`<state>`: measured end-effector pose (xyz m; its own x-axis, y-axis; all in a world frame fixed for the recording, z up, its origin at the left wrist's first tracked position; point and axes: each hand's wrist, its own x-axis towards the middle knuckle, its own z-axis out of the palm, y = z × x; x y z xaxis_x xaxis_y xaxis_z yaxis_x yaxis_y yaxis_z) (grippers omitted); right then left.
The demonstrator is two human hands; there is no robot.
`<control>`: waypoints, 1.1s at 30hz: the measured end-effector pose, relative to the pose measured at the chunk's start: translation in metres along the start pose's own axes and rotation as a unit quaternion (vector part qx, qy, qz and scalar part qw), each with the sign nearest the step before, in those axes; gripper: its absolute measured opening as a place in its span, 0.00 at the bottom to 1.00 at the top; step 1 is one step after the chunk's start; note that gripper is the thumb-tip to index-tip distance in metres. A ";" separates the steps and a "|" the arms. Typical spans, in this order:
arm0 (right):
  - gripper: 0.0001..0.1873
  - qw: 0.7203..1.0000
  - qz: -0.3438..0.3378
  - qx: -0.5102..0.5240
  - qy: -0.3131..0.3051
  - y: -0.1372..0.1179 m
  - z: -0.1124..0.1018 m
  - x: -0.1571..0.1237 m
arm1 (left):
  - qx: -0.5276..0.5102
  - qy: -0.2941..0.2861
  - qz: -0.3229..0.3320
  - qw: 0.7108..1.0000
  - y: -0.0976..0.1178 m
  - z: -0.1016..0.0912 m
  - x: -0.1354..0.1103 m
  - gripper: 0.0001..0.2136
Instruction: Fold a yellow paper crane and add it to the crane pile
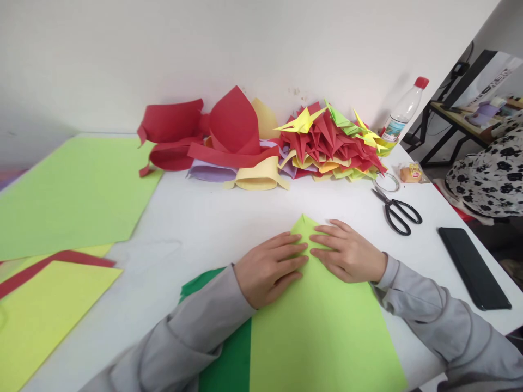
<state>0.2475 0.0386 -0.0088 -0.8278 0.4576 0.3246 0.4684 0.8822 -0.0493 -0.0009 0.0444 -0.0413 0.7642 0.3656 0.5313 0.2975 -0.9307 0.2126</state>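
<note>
A large light green paper sheet (322, 326) lies in front of me, its far end folded to a point. My left hand (272, 267) rests flat on its left slope, fingers stretched toward the middle. From the other side, my right hand (347, 250) lies with spread fingers on the right slope. The fingertips of both hands come close together just below the tip. Under the left forearm a dark green sheet (229, 348) shows beside the light green one. The near end of the light green paper runs out of view.
Black-handled scissors (396, 209), a tape roll (386, 182), a snack packet (412, 172) and a black phone (474, 267) lie right. A bottle (402, 117) and folded red paper shapes (322, 136) stand along the wall. Left are green sheets (81, 196) and yellow sheets (57, 321). Someone in patterned clothing (490, 169) is far right.
</note>
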 end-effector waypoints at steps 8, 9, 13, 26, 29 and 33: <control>0.14 1.000 0.004 0.012 -0.002 0.001 0.001 -0.001 | 0.016 -0.035 -0.029 0.999 0.010 -0.003 0.005 0.17; 0.14 1.000 0.007 0.015 -0.002 0.001 0.001 -0.001 | 0.018 -0.037 -0.029 0.999 0.011 -0.003 0.006 0.17; 0.13 0.999 0.014 0.030 0.002 0.001 0.000 0.000 | 0.015 -0.032 -0.029 0.999 0.012 -0.004 0.008 0.15; 0.14 1.000 0.012 0.018 -0.004 0.000 -0.001 0.001 | -0.011 -0.026 -0.037 0.999 0.009 -0.002 0.004 0.14; 0.14 1.000 0.012 0.018 -0.007 0.001 -0.001 0.000 | -0.014 -0.028 -0.038 0.999 0.007 -0.002 0.003 0.14; 0.15 1.000 0.012 0.020 -0.008 0.001 -0.001 0.000 | -0.019 -0.024 -0.040 0.999 0.007 0.000 0.001 0.13</control>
<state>0.2477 0.0393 -0.0079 -0.8213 0.4800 0.3081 0.4755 0.8746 -0.0950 0.0018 0.0382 -0.0396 0.7652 0.4378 0.4720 0.3380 -0.8972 0.2843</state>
